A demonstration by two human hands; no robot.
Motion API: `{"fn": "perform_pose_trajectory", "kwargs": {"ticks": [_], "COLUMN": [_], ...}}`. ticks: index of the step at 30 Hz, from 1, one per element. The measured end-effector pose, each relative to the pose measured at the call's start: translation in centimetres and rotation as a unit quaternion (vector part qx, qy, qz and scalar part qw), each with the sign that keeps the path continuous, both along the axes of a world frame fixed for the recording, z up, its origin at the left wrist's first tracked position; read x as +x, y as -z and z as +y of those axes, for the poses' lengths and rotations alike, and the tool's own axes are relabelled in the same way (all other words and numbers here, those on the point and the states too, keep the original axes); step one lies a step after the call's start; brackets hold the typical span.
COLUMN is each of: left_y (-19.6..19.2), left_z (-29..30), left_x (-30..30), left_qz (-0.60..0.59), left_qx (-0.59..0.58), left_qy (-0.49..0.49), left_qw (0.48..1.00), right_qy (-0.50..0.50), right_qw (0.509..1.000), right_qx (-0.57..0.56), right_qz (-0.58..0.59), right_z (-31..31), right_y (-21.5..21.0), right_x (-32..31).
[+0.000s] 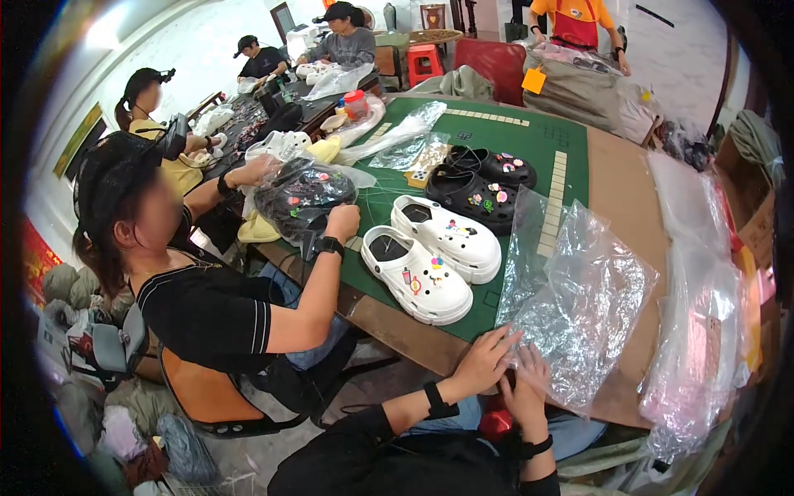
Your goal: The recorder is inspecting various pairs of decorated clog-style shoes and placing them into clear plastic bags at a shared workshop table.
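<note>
So on the green felt tabletop (529, 149) I count two chunky white rubber clogs with charms (418, 277) (448, 237), two matching black rubber clogs (471, 197) (495, 167), plus one red plastic stool (423, 59) in back.

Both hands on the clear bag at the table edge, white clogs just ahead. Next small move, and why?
Probably spread the mouth of the clear plastic bag: the left hand and right hand both rest on its near corner, it lies flat and crinkled, and the white clogs sit unbagged just beyond.
</note>
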State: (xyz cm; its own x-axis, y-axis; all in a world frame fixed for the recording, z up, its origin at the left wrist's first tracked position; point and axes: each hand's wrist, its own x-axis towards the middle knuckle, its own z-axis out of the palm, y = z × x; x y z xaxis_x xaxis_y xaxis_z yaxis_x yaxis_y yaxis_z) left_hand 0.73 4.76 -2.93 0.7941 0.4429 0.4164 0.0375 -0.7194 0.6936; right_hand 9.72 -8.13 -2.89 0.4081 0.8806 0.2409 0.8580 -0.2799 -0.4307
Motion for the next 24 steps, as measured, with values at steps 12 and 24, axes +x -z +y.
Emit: {"fn": "perform_pose_trajectory", "kwargs": {"ticks": [12,24], "left_y": [0.1,0.5], "left_z": [-0.3,-0.4], "left_x": [0.4,0.4], "left_qz": [0.021,0.032], "left_qx": [0.06,0.092], "left_qy": [-0.016,-0.022], "left_qw": [0.998,0.995], "right_qy": [0.037,0.04], "right_qw": [0.998,0.998], "right_qx": [0.037,0.047], "right_qz": [-0.044,-0.023], "right_z": [0.3,0.2], "right_y": [1.0,0.8], "right_x": [0.0,-0.1]}}
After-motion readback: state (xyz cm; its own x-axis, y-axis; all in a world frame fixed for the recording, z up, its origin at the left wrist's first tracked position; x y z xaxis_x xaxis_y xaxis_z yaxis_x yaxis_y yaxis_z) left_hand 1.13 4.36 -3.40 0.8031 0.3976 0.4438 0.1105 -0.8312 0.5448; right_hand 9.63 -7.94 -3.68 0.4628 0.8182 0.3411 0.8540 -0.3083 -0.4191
